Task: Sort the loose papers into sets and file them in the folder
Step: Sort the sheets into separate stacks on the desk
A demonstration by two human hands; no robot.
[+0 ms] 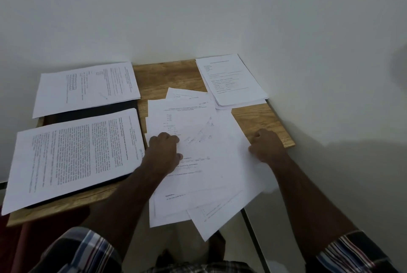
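Papers: loose papers (204,156) lie fanned in an untidy heap on the right half of the bench (174,76), several sheets hanging over its near edge.
Left hand: left hand (165,151) rests knuckles-up on the top sheet near the heap's left edge, fingers curled down against the paper; whether it pinches a sheet I cannot tell.
Right hand: right hand (265,146) sits at the heap's right edge by the bench's right edge, fingers curled under, seemingly gripping the sheet's margin.
Sorted sets: 3 sets are already laid out: near-left set (72,156) and far-left set (88,87) along the left edge, far-right set (231,78) in the far-right corner.
Folder: dark folder (92,110) lies under the 2 left sets, only a strip of it showing between them and along the near one.
Step in hand: probably lifting or squaring the next sheet from the heap.
Doing it well: pin the heap with the left hand, peel only 1 sheet with the right, read its heading, then lay it squarely on the matching set.
Risk: overhanging sheets could slide off the near edge if the heap is dragged.
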